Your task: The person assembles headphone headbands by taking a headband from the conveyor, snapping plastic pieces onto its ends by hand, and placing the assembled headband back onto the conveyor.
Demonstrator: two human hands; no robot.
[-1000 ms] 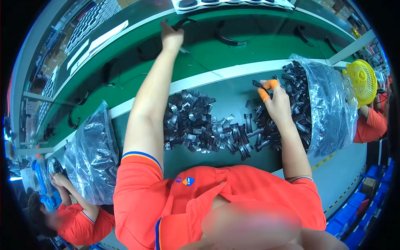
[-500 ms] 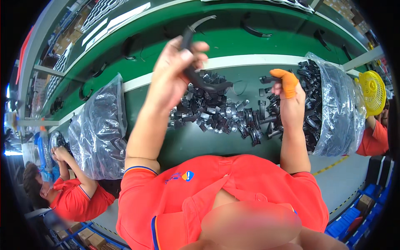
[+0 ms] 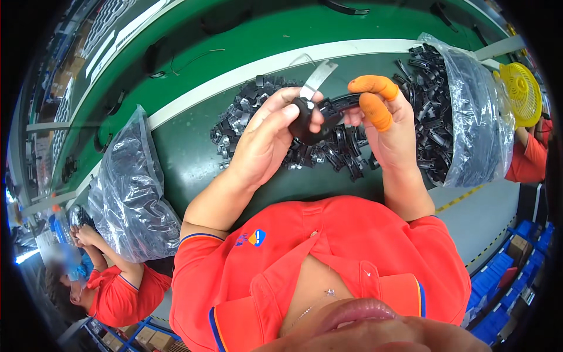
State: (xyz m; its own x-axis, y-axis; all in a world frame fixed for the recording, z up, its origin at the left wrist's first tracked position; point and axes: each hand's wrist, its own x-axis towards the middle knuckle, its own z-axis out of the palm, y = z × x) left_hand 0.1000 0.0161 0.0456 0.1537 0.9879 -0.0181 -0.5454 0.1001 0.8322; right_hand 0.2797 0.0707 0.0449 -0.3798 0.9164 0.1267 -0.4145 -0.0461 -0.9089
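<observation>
In front of my chest, my left hand [image 3: 263,139] is closed around a black curved band [image 3: 301,122]. A flat metal strip [image 3: 318,80] sticks up from the band's end, between thumb and fingers. My right hand [image 3: 388,126] wears orange finger covers on thumb and forefinger and pinches a small black curved plastic piece [image 3: 347,102]. The two parts meet between my hands; whether they are joined I cannot tell. Underneath, on the green table, lies a loose pile of similar small black pieces [image 3: 243,111], partly hidden by my hands.
A clear bag [image 3: 469,111] of black pieces lies open at the right, beside a yellow fan [image 3: 522,94]. Another plastic bag [image 3: 126,193] stands left. Beyond the white rail [image 3: 234,66], a green conveyor belt [image 3: 258,29] carries curved bands. Co-workers in red sit at both sides.
My left hand has come down toward me with the band. My right hand has moved left, bringing its small piece against the band. The view has shifted slightly.
</observation>
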